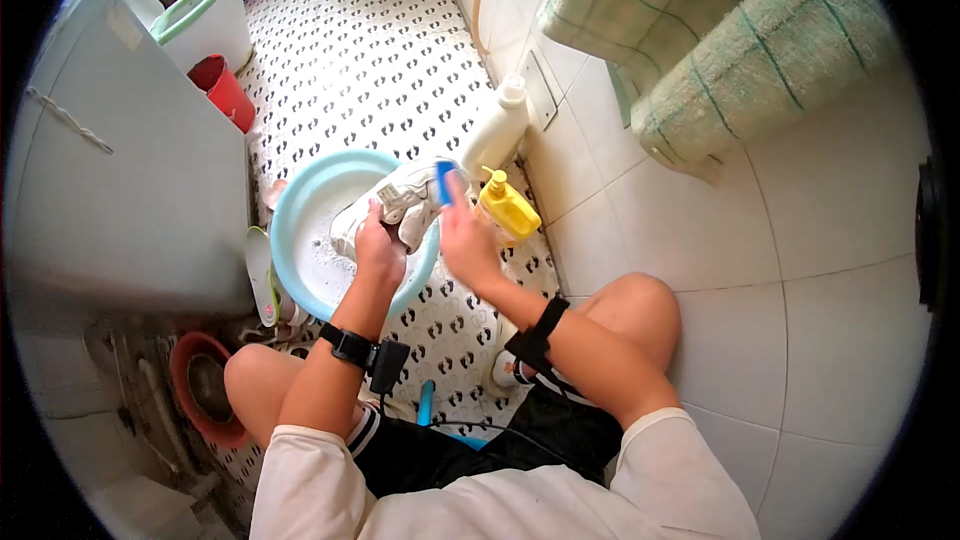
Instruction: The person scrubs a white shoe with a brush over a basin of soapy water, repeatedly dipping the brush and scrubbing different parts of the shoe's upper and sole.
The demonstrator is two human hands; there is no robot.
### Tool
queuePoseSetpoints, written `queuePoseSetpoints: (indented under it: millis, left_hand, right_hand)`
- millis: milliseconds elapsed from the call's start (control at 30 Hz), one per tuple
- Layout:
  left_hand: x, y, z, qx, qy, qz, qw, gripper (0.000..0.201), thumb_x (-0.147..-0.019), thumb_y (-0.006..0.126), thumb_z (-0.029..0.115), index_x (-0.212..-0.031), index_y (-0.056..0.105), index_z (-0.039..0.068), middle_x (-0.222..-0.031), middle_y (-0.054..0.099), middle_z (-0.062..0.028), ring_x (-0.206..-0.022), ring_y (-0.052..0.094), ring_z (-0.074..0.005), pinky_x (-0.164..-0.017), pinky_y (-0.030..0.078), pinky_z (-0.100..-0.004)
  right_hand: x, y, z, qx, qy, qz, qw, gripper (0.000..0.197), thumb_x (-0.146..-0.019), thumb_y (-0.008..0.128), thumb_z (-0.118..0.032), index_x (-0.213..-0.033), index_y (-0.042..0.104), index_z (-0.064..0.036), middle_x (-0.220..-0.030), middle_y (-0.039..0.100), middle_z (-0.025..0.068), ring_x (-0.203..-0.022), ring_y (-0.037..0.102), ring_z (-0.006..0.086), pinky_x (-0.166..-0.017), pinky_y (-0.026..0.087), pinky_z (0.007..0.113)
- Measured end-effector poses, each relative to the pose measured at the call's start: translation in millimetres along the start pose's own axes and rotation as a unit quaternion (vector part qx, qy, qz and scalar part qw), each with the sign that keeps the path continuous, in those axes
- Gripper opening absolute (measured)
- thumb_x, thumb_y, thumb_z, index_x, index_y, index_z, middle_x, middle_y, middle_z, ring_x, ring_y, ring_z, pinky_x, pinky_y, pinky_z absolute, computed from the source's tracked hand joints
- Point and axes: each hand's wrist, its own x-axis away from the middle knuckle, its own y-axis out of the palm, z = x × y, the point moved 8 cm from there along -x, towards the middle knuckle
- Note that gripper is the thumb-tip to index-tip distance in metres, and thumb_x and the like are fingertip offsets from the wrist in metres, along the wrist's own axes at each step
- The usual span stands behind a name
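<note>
A white shoe (pixel 408 186) is tilted over a light-blue basin (pixel 285 215) of foamy water (pixel 318 265). My left hand (pixel 378 250) is closed round the shoe near its opening. In my right hand (pixel 468 240) is a blue brush (pixel 445 182), which appears to touch the far end of the shoe; that hand is slightly blurred. Just right of the basin stand a yellow pump bottle (pixel 510 210) and a larger cream-coloured bottle (pixel 495 135). Part of the shoe is hidden by my fingers.
Left of the basin lie a white and green shoe (pixel 262 275) and a reddish-brown tub (pixel 185 380). A pale cabinet (pixel 150 160) bounds the left, with a red bin (pixel 225 90) behind it. Towels (pixel 740 60) hang on the tiled wall (pixel 720 240) at right.
</note>
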Motion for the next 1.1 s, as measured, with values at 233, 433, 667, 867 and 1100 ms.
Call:
queuePoseSetpoints:
  millis: [233, 433, 667, 867, 1100]
  left_hand:
    - [5.9, 8.0, 9.0, -0.004, -0.007, 0.014, 1.0, 0.047, -0.106, 0.029, 0.034, -0.137, 0.042, 0.0, -0.136, 0.052, -0.0172, -0.123, 0.053, -0.0309, -0.105, 0.042, -0.0463]
    - [12.2, 2.4, 5.7, 0.005, -0.051, 0.015, 0.999, 0.046, -0.106, 0.031, 0.033, -0.136, 0.043, 0.0, -0.135, 0.052, -0.017, -0.122, 0.054, -0.0298, -0.103, 0.044, -0.0454]
    - [7.1, -7.0, 8.1, -0.129, -0.021, 0.017, 0.991, 0.046, -0.105, 0.039, 0.035, -0.131, 0.048, -0.001, -0.124, 0.06, -0.0127, -0.11, 0.061, -0.0247, -0.094, 0.049, -0.0374]
    - [10.2, -1.2, 6.5, -0.123, 0.028, 0.043, 0.991, 0.047, -0.104, 0.038, 0.04, -0.127, 0.052, 0.0, -0.119, 0.061, -0.0112, -0.106, 0.061, -0.0209, -0.093, 0.048, -0.0359]
    - [32.4, 10.4, 26.6, -0.234, 0.083, 0.074, 0.966, 0.047, -0.104, 0.04, 0.04, -0.111, 0.06, -0.001, -0.102, 0.062, -0.0076, -0.087, 0.058, -0.0136, -0.078, 0.047, -0.0289]
  right_hand:
    - [-13.4, -24.2, 6.2, 0.017, 0.009, 0.057, 0.998, 0.052, -0.099, 0.043, -0.026, -0.149, 0.033, -0.0175, -0.064, 0.062, 0.0232, -0.06, 0.063, 0.0408, -0.057, 0.049, 0.051]
    - [-1.1, -2.9, -18.3, -0.009, -0.019, -0.06, 0.998, 0.051, -0.099, 0.043, -0.025, -0.148, 0.034, -0.0155, -0.069, 0.062, 0.0243, -0.064, 0.063, 0.0413, -0.06, 0.049, 0.052]
    - [5.7, 7.8, -27.1, -0.048, -0.041, -0.073, 0.995, 0.051, -0.098, 0.044, -0.026, -0.148, 0.036, -0.0184, -0.061, 0.06, 0.0233, -0.057, 0.062, 0.0408, -0.055, 0.049, 0.05]
    - [-12.2, -9.4, -11.4, -0.032, -0.045, -0.025, 0.998, 0.05, -0.097, 0.046, -0.025, -0.146, 0.039, -0.0199, -0.071, 0.064, 0.0253, -0.062, 0.064, 0.0399, -0.061, 0.051, 0.05]
    - [-11.5, -12.0, -39.1, -0.038, -0.051, -0.189, 0.98, 0.045, -0.094, 0.052, -0.025, -0.138, 0.051, -0.0202, -0.089, 0.068, 0.0216, -0.074, 0.066, 0.0364, -0.072, 0.052, 0.042]
